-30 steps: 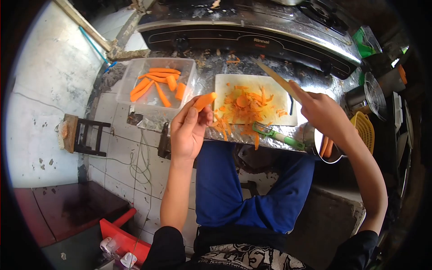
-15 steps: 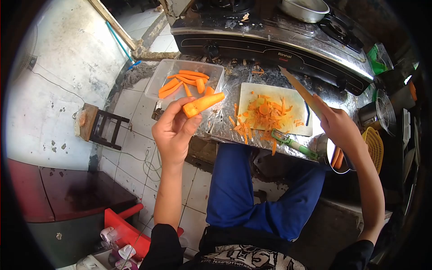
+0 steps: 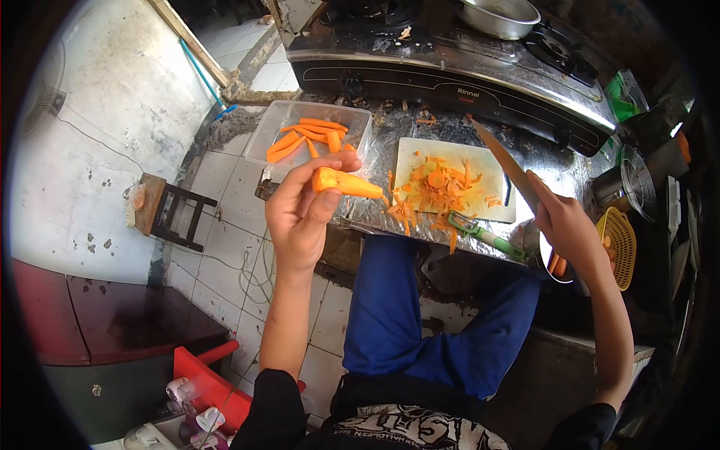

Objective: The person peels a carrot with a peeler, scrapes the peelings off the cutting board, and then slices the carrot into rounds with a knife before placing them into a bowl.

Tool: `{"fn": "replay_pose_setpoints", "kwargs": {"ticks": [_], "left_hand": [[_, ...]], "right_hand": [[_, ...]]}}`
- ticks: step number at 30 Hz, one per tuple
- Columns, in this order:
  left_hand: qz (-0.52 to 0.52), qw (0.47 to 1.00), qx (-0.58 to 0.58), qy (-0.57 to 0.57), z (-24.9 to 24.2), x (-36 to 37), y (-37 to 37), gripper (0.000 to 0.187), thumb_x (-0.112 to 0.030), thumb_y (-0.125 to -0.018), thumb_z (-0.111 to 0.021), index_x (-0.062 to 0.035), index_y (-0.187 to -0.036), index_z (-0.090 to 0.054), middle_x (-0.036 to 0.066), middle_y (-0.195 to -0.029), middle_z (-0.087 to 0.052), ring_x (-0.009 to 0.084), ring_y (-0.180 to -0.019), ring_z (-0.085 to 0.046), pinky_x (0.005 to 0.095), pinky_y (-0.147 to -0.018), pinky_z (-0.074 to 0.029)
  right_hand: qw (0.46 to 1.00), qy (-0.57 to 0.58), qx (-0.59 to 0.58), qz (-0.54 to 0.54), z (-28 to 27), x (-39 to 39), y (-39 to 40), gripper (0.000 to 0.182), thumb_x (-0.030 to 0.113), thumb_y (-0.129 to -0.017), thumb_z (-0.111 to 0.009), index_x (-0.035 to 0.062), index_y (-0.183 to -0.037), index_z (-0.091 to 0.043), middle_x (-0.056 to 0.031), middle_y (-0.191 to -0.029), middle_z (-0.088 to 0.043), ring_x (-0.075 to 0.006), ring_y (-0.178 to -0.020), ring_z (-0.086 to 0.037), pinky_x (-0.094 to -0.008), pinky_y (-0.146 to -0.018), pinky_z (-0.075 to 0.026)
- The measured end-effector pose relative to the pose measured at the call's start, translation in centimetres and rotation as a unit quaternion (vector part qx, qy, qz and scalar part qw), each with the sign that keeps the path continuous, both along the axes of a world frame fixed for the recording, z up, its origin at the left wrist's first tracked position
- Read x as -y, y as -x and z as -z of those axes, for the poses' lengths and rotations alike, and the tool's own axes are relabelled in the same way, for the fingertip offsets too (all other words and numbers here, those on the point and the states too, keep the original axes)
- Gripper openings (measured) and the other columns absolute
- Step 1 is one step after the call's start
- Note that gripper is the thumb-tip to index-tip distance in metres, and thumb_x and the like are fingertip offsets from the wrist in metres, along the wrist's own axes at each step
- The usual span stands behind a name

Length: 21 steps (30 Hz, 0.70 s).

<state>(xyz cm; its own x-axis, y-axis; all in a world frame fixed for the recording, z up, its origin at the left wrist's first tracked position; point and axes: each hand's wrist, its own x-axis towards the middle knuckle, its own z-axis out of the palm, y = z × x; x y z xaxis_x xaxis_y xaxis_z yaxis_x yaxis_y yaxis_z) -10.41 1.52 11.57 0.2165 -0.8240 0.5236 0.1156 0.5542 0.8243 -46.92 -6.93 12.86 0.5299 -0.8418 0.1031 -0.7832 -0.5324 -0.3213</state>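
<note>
Pinched between the thumb and fingers of my left hand (image 3: 304, 214) is a peeled carrot (image 3: 349, 184), its thick cut end toward my palm and its thin end pointing right. My right hand (image 3: 562, 225) is closed round a knife (image 3: 501, 154), whose blade slants up and left above the cutting board; the grip hides the handle. Orange peelings (image 3: 439, 187) are heaped on the pale cutting board (image 3: 480, 154), some spilling off its left and front edges. A green-handled peeler (image 3: 487, 238) lies at the board's front edge. Several peeled carrots (image 3: 322, 124) rest in a clear plastic tub (image 3: 262, 142).
Behind the board stands a black gas stove (image 3: 420, 82) with a metal pan (image 3: 502, 16) on top. A yellow basket (image 3: 619, 255) and a metal bowl (image 3: 546, 247) with carrots are at the right. A low stool (image 3: 180, 214) stands on the floor left.
My left hand has turned the carrot, so its thin end now points right and slightly down instead of up. The knife has shifted slightly, still held in my right hand.
</note>
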Motion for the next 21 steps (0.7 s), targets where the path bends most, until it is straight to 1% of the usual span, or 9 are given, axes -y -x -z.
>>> {"fn": "replay_pose_setpoints", "kwargs": {"ticks": [2,4,6,9,12,14,16,17,21], "left_hand": [[0.026,0.999,-0.024,0.002,-0.3,-0.1,0.4,0.038,-0.012,-0.095,-0.065,0.0065,-0.127,-0.055,0.016,-0.11,-0.066,0.0202,-0.103,-0.065,0.0319,-0.092,-0.051],[0.042,0.995,0.086,-0.03,-0.2,-0.5,0.3,0.045,-0.022,-0.1,-0.059,0.0055,-0.133,-0.048,0.019,-0.108,-0.064,0.0267,-0.094,-0.067,0.0424,-0.091,-0.054],[0.041,0.995,0.086,0.0,0.0,-0.4,0.9,0.046,-0.024,-0.099,-0.061,0.006,-0.133,-0.05,0.017,-0.105,-0.065,0.0246,-0.089,-0.067,0.0382,-0.082,-0.056],[0.072,0.993,0.059,-0.067,0.0,-0.6,1.6,0.048,-0.017,-0.094,-0.069,0.0056,-0.133,-0.052,0.014,-0.096,-0.066,0.0176,-0.079,-0.065,0.0251,-0.059,-0.051],[0.098,0.976,0.093,-0.169,-0.5,-0.4,2.5,0.046,-0.01,-0.091,-0.072,0.005,-0.13,-0.054,0.012,-0.098,-0.068,0.0154,-0.078,-0.064,0.0234,-0.057,-0.05],[0.095,0.975,0.094,-0.179,0.6,1.5,4.2,0.041,-0.002,-0.089,-0.072,0.0057,-0.126,-0.058,0.013,-0.101,-0.069,0.0159,-0.081,-0.066,0.0239,-0.064,-0.053],[0.036,0.955,0.269,-0.121,2.9,4.4,5.4,0.034,0.0,-0.088,-0.071,0.0072,-0.12,-0.06,0.013,-0.103,-0.07,0.0169,-0.09,-0.068,0.0248,-0.075,-0.054],[0.033,0.949,0.289,-0.118,3.7,5.8,6.6,0.031,-0.005,-0.089,-0.071,0.006,-0.117,-0.063,0.015,-0.107,-0.071,0.0213,-0.098,-0.07,0.0273,-0.085,-0.053],[0.064,0.897,0.428,-0.089,4.1,11.1,11.9,0.027,-0.009,-0.089,-0.068,0.0027,-0.113,-0.066,0.017,-0.112,-0.07,0.0292,-0.098,-0.07,0.0319,-0.085,-0.053]], "right_hand": [[1.0,0.009,-0.003,0.0,0.4,-0.2,0.3,0.061,0.002,-0.083,-0.058,0.0063,-0.142,-0.047,-0.0229,-0.081,-0.066,-0.0403,-0.068,-0.066,-0.0488,-0.066,-0.051],[1.0,0.017,-0.007,0.001,0.5,-0.5,0.4,0.06,0.002,-0.083,-0.058,0.006,-0.142,-0.048,-0.0227,-0.08,-0.066,-0.0404,-0.068,-0.066,-0.0486,-0.066,-0.051],[1.0,0.011,0.004,0.0,0.3,-1.0,0.3,0.06,0.002,-0.083,-0.059,0.0049,-0.142,-0.048,-0.0224,-0.079,-0.066,-0.0399,-0.068,-0.066,-0.0489,-0.066,-0.051],[1.0,0.023,0.007,-0.01,0.2,-1.7,0.4,0.06,0.004,-0.083,-0.06,0.0032,-0.142,-0.047,-0.0224,-0.079,-0.066,-0.0397,-0.069,-0.066,-0.0494,-0.066,-0.051],[1.0,0.007,0.0,0.01,-0.4,-2.7,0.0,0.062,0.005,-0.083,-0.06,0.0022,-0.143,-0.045,-0.0231,-0.078,-0.066,-0.04,-0.07,-0.066,-0.0495,-0.066,-0.051],[0.999,0.025,-0.001,0.021,-0.5,-2.9,0.0,0.061,0.006,-0.084,-0.059,0.0019,-0.142,-0.043,-0.0247,-0.075,-0.066,-0.0417,-0.069,-0.066,-0.0497,-0.067,-0.052],[0.998,0.022,0.018,0.057,-0.7,-2.7,0.1,0.059,0.006,-0.084,-0.059,0.0015,-0.141,-0.043,-0.0243,-0.073,-0.066,-0.0425,-0.069,-0.066,-0.0508,-0.067,-0.052],[0.996,0.001,0.041,0.082,-0.8,-2.5,0.1,0.056,0.008,-0.085,-0.059,0.0002,-0.139,-0.045,-0.0254,-0.072,-0.065,-0.0438,-0.07,-0.066,-0.0522,-0.069,-0.053],[0.988,-0.02,0.03,0.148,1.0,-1.2,0.0,0.051,0.009,-0.086,-0.056,-0.003,-0.135,-0.047,-0.0289,-0.072,-0.065,-0.047,-0.07,-0.066,-0.0535,-0.07,-0.053]]}}
